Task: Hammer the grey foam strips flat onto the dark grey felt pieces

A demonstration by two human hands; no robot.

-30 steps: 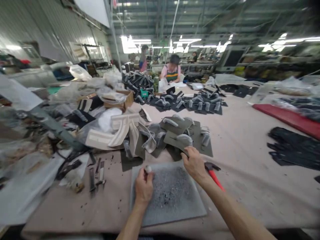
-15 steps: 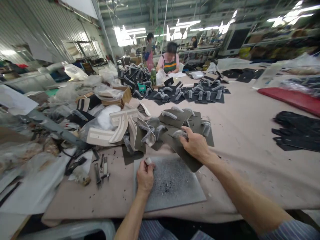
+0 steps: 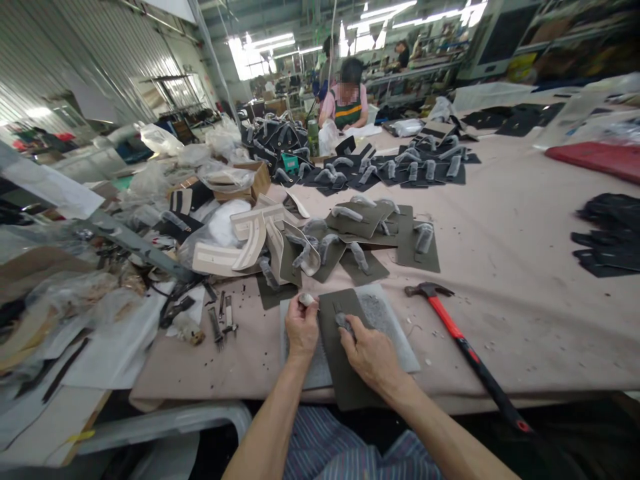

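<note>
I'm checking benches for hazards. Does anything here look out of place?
Yes: the hammer juts handle-first past the near edge of the table, so it might get knocked off. Crumbs also litter the pad under the panel.

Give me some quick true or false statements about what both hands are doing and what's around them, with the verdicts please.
1. The left hand holds a small whitish object. True.
2. The right hand grasps the wrapped handle on the olive panel. True.
3. The hammer lies to the right of the olive panel. True.
4. The hammer is entirely blue. False: it is largely red and black.
5. The olive panel hides the hammer. False: it hides part of the grey board.
</note>
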